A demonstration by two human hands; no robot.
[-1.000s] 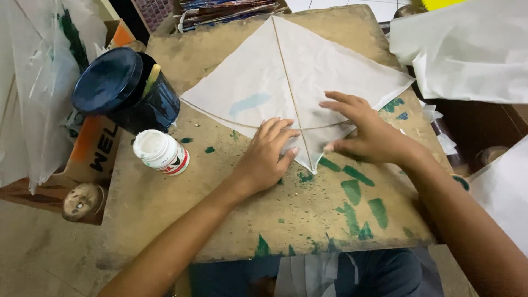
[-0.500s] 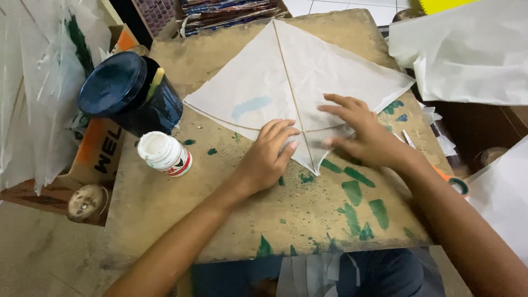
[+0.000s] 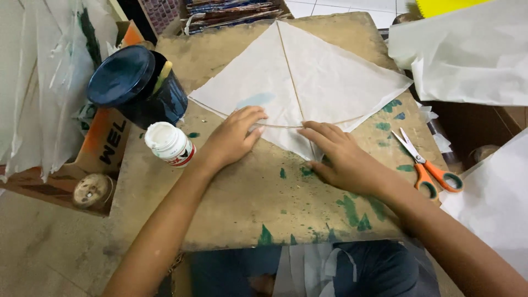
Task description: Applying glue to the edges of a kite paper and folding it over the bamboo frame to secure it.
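My left hand [image 3: 234, 137] and right hand [image 3: 338, 157] lie flat and open on the white paper kite [image 3: 308, 82] at twelve o'clock on the worktop [image 3: 247, 209]; it seems light and easily torn, so I would hold its thin sticks.

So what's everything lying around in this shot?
paper kite: one, white with thin stick frame, flat on the board
wooden board: one, brown with green paint stains, over the lap
glue bottle: one, white, left of the kite
dark tub: one, navy, lidded, upper left
scissors: one pair, orange-handled, right edge
paper sheets: white, upper right
left hand: pressing the kite
right hand: pressing the kite's lower tip
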